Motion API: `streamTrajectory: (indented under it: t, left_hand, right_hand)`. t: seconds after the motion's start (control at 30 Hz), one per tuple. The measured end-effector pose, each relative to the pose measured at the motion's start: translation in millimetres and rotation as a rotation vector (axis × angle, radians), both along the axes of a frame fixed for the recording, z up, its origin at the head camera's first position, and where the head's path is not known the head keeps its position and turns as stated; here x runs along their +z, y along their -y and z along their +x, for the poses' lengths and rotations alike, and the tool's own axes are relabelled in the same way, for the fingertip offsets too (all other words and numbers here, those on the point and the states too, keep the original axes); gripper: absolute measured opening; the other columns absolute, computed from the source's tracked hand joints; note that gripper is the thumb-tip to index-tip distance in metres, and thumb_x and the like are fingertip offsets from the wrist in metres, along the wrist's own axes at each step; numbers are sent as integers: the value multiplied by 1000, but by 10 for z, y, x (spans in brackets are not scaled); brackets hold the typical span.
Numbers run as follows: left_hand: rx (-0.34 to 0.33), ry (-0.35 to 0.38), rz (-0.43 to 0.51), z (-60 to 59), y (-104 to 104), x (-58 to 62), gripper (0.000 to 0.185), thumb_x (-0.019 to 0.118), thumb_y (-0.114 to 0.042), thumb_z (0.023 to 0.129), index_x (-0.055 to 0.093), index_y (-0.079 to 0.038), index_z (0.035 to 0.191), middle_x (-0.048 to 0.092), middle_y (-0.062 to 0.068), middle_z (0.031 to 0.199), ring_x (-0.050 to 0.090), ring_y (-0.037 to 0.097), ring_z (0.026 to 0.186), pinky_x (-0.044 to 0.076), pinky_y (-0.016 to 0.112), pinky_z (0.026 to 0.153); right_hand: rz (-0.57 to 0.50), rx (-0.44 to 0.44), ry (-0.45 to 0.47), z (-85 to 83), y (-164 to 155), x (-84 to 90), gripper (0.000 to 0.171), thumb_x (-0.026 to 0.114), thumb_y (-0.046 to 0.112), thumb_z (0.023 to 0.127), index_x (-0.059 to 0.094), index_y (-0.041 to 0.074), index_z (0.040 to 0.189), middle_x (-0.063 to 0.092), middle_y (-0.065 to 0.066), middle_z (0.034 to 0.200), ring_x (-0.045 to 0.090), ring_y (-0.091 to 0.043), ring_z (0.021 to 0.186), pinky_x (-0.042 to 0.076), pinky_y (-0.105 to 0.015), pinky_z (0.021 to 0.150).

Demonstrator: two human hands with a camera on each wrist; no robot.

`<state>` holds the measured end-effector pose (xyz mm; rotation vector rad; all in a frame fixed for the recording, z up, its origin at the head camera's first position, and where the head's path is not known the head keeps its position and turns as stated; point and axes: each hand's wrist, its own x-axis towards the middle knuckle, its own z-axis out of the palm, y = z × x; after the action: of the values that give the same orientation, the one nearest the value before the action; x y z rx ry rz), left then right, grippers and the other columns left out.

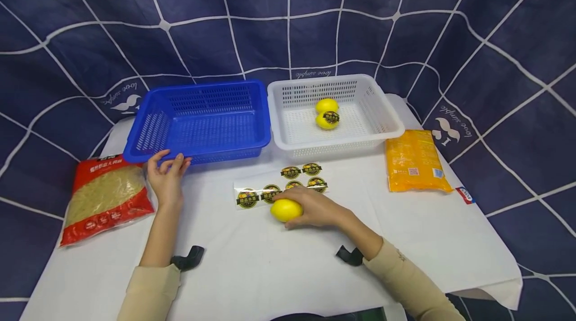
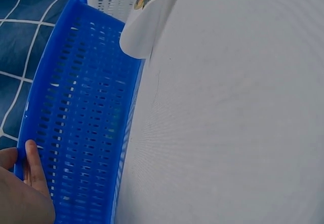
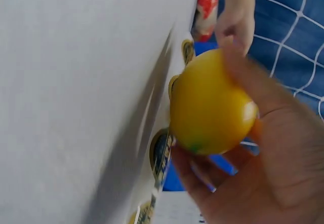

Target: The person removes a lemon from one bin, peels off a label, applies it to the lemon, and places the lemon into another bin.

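We grip the lemon in our right hand, low over the sticker sheet; left hand, fingers straight, steadies the blue basket; advise pressing each label flat.

A white-covered table carries a blue basket just beside a white basket, a sticker sheet before them, a red bag at the left edge, an orange packet at the right, and two small black things, clips perhaps.
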<state>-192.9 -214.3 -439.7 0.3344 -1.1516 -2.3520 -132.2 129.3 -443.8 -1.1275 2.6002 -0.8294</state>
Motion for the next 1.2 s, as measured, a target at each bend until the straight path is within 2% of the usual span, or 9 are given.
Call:
streamTrajectory:
  t: [0.2, 0.37, 0.57, 0.73, 1.0, 1.2]
  left_hand:
    - [-19, -20, 2, -15, -4, -8, 37, 69, 10, 75, 51, -1, 106, 55, 13, 64, 67, 27, 66, 57, 31, 65]
    - [-18, -9, -16, -29, -11, -5, 37, 70, 7, 76, 51, -3, 106, 56, 13, 66, 67, 26, 66, 57, 30, 65]
    - [-11, -10, -23, -33, -1, -13, 36, 70, 7, 76, 52, -2, 105, 58, 14, 66, 67, 26, 65, 57, 31, 64]
    - [-16, -21, -19, -25, -1, -7, 35, 68, 8, 77, 52, -2, 105, 59, 13, 66, 67, 25, 65, 57, 30, 64]
    - [35, 40, -93, 46, 0, -5, 34, 67, 3, 80, 55, -3, 111, 63, 13, 72, 67, 23, 65, 57, 29, 63]
    - [51, 54, -115, 81, 15, -3, 37, 68, 1, 81, 54, -4, 114, 64, 11, 75, 67, 22, 66, 56, 30, 65]
  right_hand:
    - [5, 2, -45, -28, 12, -70, 65, 77, 40, 73, 51, 24, 131, 53, 9, 127, 42, -12, 119, 38, -36, 100]
    - [-8, 5, -81, -44, 17, -88, 67, 77, 40, 72, 51, 23, 131, 54, 8, 125, 42, -13, 118, 37, -36, 100]
    - [-11, 8, -67, -61, 12, -96, 68, 77, 41, 72, 48, 27, 133, 52, 10, 125, 40, -13, 119, 36, -37, 101]
    - [-42, 9, -33, -61, 8, -83, 69, 77, 40, 73, 47, 26, 134, 50, 10, 129, 39, -13, 120, 36, -40, 101]
    - [-146, -27, -26, -76, -68, 3, 69, 74, 47, 73, 50, 20, 132, 48, 12, 130, 39, -8, 118, 36, -36, 100]
    - [-178, -9, -14, -105, -128, 66, 70, 71, 51, 74, 49, 18, 132, 49, 12, 130, 39, -9, 116, 35, -37, 99]
